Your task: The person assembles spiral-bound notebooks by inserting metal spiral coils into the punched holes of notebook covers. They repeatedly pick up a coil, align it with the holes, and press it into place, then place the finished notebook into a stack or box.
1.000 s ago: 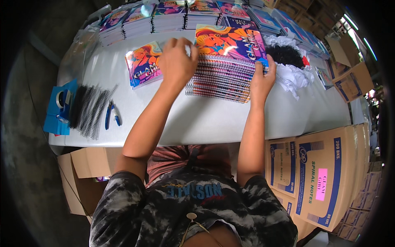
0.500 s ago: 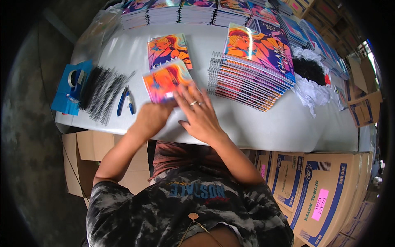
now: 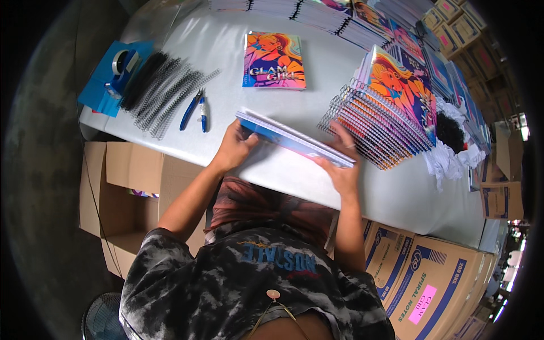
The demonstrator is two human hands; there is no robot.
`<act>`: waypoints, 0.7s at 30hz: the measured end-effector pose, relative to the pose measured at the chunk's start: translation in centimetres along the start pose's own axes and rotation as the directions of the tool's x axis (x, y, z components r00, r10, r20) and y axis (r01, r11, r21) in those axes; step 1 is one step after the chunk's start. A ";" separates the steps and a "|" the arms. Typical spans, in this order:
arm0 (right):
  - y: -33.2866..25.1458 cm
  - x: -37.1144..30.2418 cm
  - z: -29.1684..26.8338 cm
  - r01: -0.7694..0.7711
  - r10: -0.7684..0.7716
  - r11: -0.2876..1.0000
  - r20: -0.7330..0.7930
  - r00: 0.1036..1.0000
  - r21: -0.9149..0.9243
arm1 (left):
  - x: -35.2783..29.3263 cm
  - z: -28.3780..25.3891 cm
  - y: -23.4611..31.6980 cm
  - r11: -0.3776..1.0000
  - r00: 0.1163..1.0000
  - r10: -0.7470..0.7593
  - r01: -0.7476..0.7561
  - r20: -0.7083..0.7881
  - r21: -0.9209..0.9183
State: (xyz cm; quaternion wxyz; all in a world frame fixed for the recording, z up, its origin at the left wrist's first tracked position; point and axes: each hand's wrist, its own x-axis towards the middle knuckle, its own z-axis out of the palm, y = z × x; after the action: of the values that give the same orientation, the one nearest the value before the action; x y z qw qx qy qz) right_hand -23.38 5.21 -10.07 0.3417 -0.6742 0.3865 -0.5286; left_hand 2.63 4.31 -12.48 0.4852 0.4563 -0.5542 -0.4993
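Between my two hands an unbound notebook (image 3: 292, 139) stands tilted on its long edge above the table, its white page edges upward and part of a blue and pink cover showing. My left hand (image 3: 235, 146) grips its left end, thumb on the near face. At the other end, my right hand (image 3: 341, 170) holds it with the thumb in front and the fingers raised behind, slightly blurred. Farther back lies a small pile of notebooks (image 3: 275, 61) with a colourful illustrated cover. A fanned stack of spiral-bound notebooks (image 3: 391, 107) rests to the right of my right hand.
On the left lie black wire spirals (image 3: 164, 93), blue-handled pliers (image 3: 192, 110), a blue and white pen-like tool (image 3: 204, 115) and a tape dispenser (image 3: 122, 73) on blue card. Notebook stacks (image 3: 323, 17) line the far edge. Cardboard boxes (image 3: 430, 283) stand below the table.
The notebook under my hands has been lifted and turned from lying flat to standing on edge. My right hand has moved right to its end. The view has shifted.
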 end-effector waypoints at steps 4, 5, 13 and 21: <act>-0.7 -1.0 0.4 -0.307 0.306 0.915 0.047 0.951 0.260 | 3.5 -5.1 1.6 0.593 0.991 0.097 -0.132 0.093 0.794; 0.4 -1.3 0.7 -0.231 0.230 0.937 0.034 0.973 0.262 | 5.1 -7.4 2.3 0.570 0.986 0.159 -0.053 -0.048 0.820; -1.9 1.0 0.9 -0.092 0.090 0.965 0.023 0.996 0.245 | 6.7 -14.8 6.1 0.275 0.926 0.038 0.353 -0.377 0.894; -0.5 1.5 0.6 -0.098 0.092 0.966 0.033 0.995 0.241 | 6.3 -12.7 9.4 0.774 0.984 0.174 -0.116 -0.033 0.623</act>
State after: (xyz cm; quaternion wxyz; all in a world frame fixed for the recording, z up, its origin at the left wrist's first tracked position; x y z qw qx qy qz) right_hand -22.52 4.14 -9.11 0.4507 -0.6138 0.3471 -0.5475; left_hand 14.35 -2.55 -2.21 0.3701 0.5676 -0.6983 -0.2307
